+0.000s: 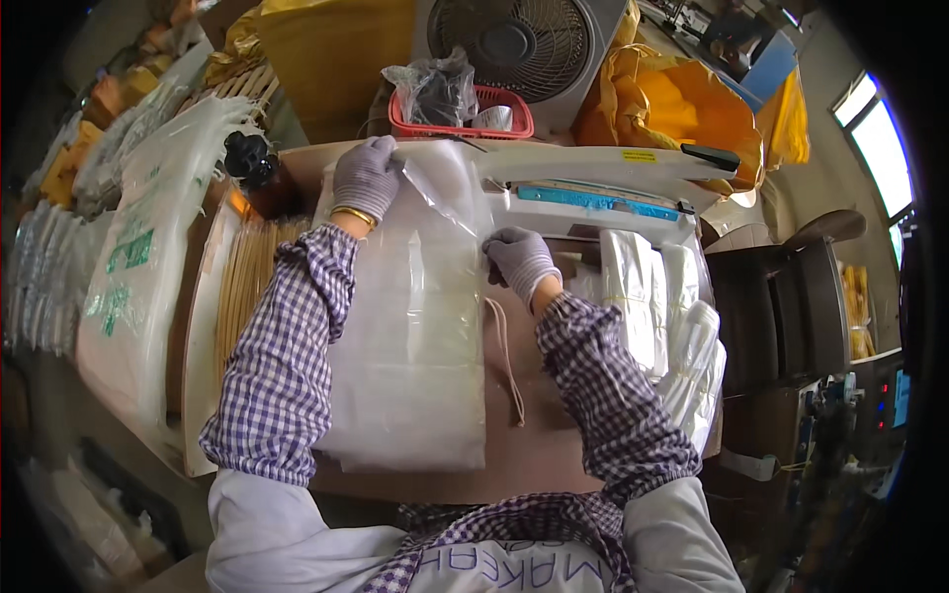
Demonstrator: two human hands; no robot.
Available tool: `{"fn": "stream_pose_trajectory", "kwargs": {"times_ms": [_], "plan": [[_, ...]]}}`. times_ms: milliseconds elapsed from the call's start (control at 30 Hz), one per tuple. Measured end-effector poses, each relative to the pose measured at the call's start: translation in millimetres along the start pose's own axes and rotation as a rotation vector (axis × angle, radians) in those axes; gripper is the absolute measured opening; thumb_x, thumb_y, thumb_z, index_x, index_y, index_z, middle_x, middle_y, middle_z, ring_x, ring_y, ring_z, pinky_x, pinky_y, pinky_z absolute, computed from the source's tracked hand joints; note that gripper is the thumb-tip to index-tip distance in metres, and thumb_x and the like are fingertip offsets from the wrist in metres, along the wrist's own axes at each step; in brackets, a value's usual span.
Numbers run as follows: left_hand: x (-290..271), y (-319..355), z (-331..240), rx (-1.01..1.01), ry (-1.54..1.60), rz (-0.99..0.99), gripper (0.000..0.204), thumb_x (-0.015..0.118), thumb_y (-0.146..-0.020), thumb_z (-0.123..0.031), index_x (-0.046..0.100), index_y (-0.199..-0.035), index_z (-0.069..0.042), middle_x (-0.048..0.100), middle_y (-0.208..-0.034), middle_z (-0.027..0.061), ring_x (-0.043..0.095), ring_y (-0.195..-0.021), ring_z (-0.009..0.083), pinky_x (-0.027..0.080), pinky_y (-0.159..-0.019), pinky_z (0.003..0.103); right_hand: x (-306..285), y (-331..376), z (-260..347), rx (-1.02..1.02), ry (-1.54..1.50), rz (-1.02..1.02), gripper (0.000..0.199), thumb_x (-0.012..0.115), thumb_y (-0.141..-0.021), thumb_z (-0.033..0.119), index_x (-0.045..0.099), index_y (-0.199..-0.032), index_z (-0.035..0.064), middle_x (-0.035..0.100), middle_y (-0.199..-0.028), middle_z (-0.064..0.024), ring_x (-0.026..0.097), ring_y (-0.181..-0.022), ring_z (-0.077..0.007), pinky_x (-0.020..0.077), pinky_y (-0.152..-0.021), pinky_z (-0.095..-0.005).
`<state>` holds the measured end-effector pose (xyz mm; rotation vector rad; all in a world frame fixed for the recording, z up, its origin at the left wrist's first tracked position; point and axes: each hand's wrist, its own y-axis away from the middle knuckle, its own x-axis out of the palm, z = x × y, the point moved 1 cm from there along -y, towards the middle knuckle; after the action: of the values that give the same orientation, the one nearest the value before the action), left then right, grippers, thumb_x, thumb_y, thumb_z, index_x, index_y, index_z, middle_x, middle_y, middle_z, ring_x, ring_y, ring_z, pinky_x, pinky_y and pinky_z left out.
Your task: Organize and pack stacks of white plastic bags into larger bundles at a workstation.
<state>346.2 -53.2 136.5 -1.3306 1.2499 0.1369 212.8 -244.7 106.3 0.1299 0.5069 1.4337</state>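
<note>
While the L hand (368, 181) is at the far L corner of the clear plastic sheets (405, 336), w/ its fingers bent and bunched, can't tell if they pinch the film or just press it. R hand (522, 259) is by the sheets' R edge, fingers curled nearly closed; can't see if anything's in them. Sheets lie flat on the worktop (554, 435), far end folded over.

Risks, my guess: thin layers prob. cling, so a tug at one corner could drag several or skew the lot. Fold could crease b/c the film's slack there. Cord loop (506, 361) lies just beside the R edge, so poss. snag. White bags (633, 296) near the R forearm could get knocked by a sleeve.
</note>
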Motion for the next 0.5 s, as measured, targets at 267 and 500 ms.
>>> {"fn": "stream_pose_trajectory", "kwargs": {"times_ms": [267,500], "plan": [[5.5,-14.2,3.2,-0.19,-0.34,0.357,0.016,0.044,-0.078,-0.014,0.057,-0.086,-0.009,0.058,-0.089,0.0132,0.056,-0.084,0.0319,0.044,-0.073,0.04,20.4,-35.8,-1.7,-0.092,-0.203,0.011,0.017,0.054,-0.078,0.014,0.061,-0.083,-0.0004,0.056,-0.056,-0.01,0.054,-0.046,-0.0145,0.0449,-0.046,-0.0288],[14.2,-3.3,-6.4,-0.148,-0.517,0.514,0.022,0.044,-0.079,-0.017,0.058,-0.095,-0.009,0.059,-0.098,0.0109,0.056,-0.092,0.0272,0.039,-0.083,0.038,26.5,55.2,42.9,-0.91,0.592,-0.269,0.027,0.062,-0.071,0.014,0.06,-0.098,0.0114,0.058,-0.103,-0.0082,0.055,-0.095,-0.028,0.0454,-0.079,-0.036]]}}
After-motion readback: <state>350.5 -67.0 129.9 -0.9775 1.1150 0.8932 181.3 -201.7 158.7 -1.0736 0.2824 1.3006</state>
